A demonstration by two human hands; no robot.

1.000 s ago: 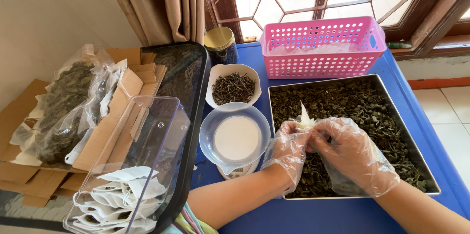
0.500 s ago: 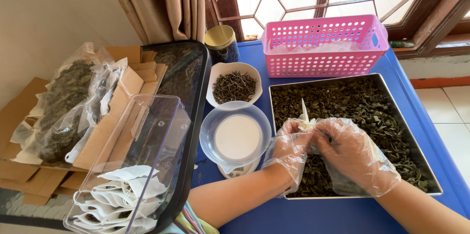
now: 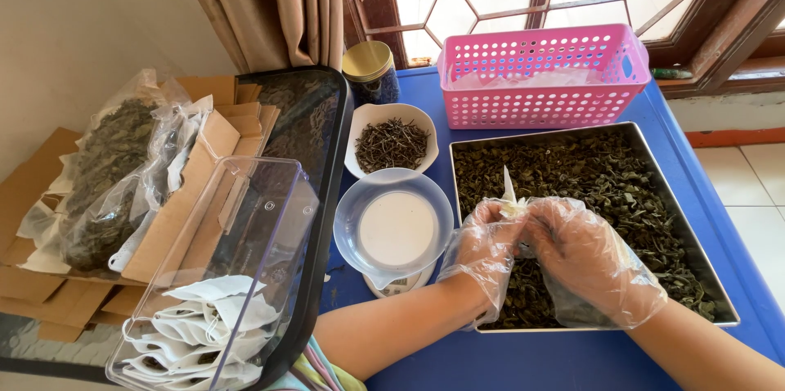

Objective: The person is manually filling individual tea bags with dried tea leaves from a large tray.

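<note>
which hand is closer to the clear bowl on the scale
Left. The left hand is over the metal tray's near-left corner, right beside the clear bowl. The right hand is farther along the tray, with the left hand between it and the bowl.

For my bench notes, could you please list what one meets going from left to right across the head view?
Clear bags of dried leaves → clear box of white sachets → round bowl on the scale → left hand → right hand, over the metal tray.

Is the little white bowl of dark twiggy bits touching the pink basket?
Apart. The head view shows a strip of blue table between the white bowl and the pink basket.
</note>
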